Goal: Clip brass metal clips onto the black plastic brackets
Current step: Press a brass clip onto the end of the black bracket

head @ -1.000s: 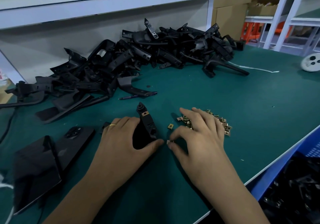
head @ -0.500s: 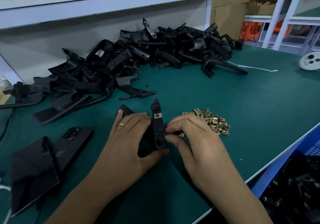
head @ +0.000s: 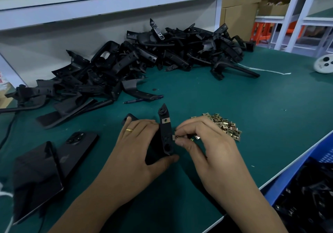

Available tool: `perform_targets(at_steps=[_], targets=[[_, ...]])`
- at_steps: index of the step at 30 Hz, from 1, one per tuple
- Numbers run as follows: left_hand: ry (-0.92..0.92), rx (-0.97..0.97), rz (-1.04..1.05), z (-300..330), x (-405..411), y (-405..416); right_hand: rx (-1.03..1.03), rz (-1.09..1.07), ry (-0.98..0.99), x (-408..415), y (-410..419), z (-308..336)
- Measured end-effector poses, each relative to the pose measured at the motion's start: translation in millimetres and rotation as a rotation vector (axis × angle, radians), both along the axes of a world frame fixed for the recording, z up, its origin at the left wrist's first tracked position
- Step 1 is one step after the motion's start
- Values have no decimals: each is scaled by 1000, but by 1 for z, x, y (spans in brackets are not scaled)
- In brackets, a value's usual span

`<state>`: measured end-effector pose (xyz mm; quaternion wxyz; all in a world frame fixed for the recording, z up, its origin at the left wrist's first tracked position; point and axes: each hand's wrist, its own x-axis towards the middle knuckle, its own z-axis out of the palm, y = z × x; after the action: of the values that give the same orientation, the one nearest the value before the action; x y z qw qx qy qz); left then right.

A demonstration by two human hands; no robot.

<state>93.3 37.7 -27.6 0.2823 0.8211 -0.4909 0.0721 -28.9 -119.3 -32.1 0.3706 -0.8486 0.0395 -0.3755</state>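
Single head-worn wide-angle view, looking forward and down from close above the green table (head: 234, 95); both hands at lower centre of the frame, bracket pile (head: 144, 65) across upper centre, white shelf (head: 126, 0) along the top.

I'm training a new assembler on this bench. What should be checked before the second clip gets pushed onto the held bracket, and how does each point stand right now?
1. Left hand has a firm grip on the black plastic bracket: ok.
2. First brass metal clip seated near the bracket's top: ok.
3. Right hand pinches the second brass clip at the bracket's edge: ok.
4. Clip mouth lined up with its slot: cannot tell, too small.
5. Pile of loose brass clips close by on the green mat: ok.
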Motion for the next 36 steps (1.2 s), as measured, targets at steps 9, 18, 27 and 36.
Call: perform_targets(at_steps=[9,18,27,36], targets=[[-57,75,-9,2,3,3,-38,52,-50,0,-4,0],[-66,52,-21,3,0,5,319,214,-66,-3,-7,-1],[-118,28,-68,6,-5,1,855,446,22,-10,-16,2],[-142,94,-122,9,-8,4,802,500,113,-11,-16,1]])
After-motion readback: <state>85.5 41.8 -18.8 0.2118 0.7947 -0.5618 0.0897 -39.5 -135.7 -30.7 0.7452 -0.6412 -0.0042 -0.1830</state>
